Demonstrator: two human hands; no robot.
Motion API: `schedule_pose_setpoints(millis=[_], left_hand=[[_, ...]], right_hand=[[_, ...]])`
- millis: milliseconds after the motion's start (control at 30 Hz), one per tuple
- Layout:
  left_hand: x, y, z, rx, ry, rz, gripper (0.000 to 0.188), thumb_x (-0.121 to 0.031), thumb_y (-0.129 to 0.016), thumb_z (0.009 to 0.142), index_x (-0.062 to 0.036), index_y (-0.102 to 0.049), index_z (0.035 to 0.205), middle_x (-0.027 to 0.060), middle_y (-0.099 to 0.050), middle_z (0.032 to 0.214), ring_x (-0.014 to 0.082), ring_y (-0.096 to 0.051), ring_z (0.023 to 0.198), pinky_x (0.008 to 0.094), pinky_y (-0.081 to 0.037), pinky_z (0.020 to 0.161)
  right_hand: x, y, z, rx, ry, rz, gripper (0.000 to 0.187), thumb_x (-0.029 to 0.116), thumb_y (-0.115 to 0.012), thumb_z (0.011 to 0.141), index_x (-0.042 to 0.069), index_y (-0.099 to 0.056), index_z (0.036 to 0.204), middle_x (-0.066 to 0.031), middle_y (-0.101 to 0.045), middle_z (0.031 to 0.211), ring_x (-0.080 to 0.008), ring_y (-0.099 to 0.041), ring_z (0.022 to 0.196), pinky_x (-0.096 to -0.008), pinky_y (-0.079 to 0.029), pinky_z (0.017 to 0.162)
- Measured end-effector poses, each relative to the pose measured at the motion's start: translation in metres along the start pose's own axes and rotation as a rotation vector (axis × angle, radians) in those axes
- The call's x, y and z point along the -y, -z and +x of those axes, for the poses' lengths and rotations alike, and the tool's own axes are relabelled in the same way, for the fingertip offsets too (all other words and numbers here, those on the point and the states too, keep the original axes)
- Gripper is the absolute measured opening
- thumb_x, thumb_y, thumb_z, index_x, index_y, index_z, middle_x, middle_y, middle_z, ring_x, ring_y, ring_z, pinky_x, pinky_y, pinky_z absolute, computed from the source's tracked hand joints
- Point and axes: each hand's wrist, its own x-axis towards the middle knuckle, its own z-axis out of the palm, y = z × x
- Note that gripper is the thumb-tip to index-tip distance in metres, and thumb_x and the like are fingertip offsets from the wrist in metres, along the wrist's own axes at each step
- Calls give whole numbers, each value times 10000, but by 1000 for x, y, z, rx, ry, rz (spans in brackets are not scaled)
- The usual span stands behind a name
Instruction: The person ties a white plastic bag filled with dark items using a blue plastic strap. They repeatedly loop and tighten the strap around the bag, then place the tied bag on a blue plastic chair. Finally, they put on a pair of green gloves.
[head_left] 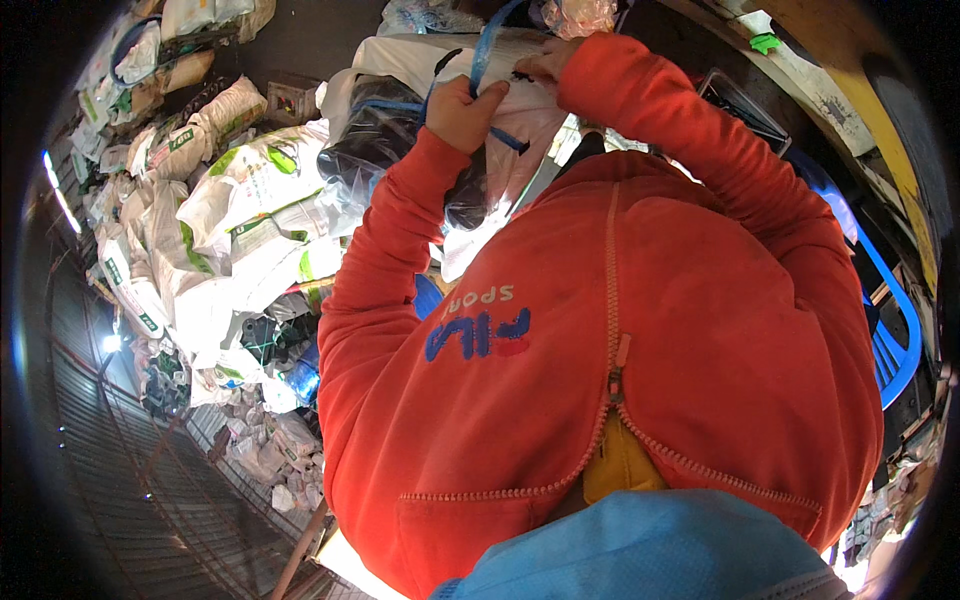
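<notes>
- The flat, glossy blue plastic strap rises from the left hand toward the upper rim; further lengths of blue run across the bundle on both sides of that hand.
- The strap lies over a bulging bundle of creased white plastic sheeting, at the top middle of the view, just past the wearer's chest.
- The left thumb and fingers are closed narrowly around the strap.
- The right hand rests on the white sheeting with bent fingers; whether it pinches anything cannot be told.
- Left of the left hand, shiny black plastic wrapping looks smooth and wrinkled, with clear film about it.
- Plump white woven-looking sacks with green printing are heaped further left, soft and folded.
- Beyond the bundle, a strip of dark grey floor separates it from more sacks at upper left.
- The hands work close together; the red zip-front sweatshirt fills the near side.
- At right, a curved blue plastic chair stands near the right sleeve.
</notes>
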Motion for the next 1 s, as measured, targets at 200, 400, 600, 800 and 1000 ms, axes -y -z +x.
schedule_pose_setpoints(millis=[200, 400, 600, 800, 1000], left_hand=[[-2, 1, -1, 14, -4, 52, 384, -311, -648, 723, 31, -528, 595, 120, -493, 482, 153, -444, 441, 317, -364, 433], [1, -1, 2, 12, 5, -9, 413, -341, -636, 727, 36, -525, 599, 145, -515, 516, 185, -475, 460, 328, -379, 454], [-1, 2, 4, -17, -15, 126, 478, -417, -609, 725, 41, -532, 608, 201, -539, 565, 305, -532, 523, 382, -397, 505], [-35, 13, -1, 44, -60, 560, 503, -429, -452, 831, 27, -555, 643, 223, -559, 613, 383, -560, 623, 430, -432, 563], [-68, 21, -38, 44, -102, 536, 492, -371, -309, 905, -12, -572, 696, 171, -590, 649, 353, -570, 619, 437, -440, 582]], right_hand=[[-1, 0, -10, 65, -59, 43, 346, 157, -470, 778, 187, -530, 1117, -88, -585, 951, -284, -575, 851, -364, -459, 738], [-4, 3, -11, 63, -7, 40, 323, 180, -482, 795, 184, -542, 1112, -83, -584, 1001, -281, -576, 865, -347, -461, 740], [-65, -16, -74, -436, -87, 301, 300, 287, -484, 842, 138, -554, 1093, -117, -569, 1047, -273, -550, 946, -320, -434, 805], [-246, -99, -182, -859, -1021, 879, 353, 308, -486, 831, 70, -532, 1088, -135, -607, 915, -292, -596, 807, -348, -460, 716], [-371, -142, -209, -919, -1171, 486, 332, 327, -540, 823, 95, -559, 1060, -84, -613, 755, -170, -575, 631, -324, -447, 547]])
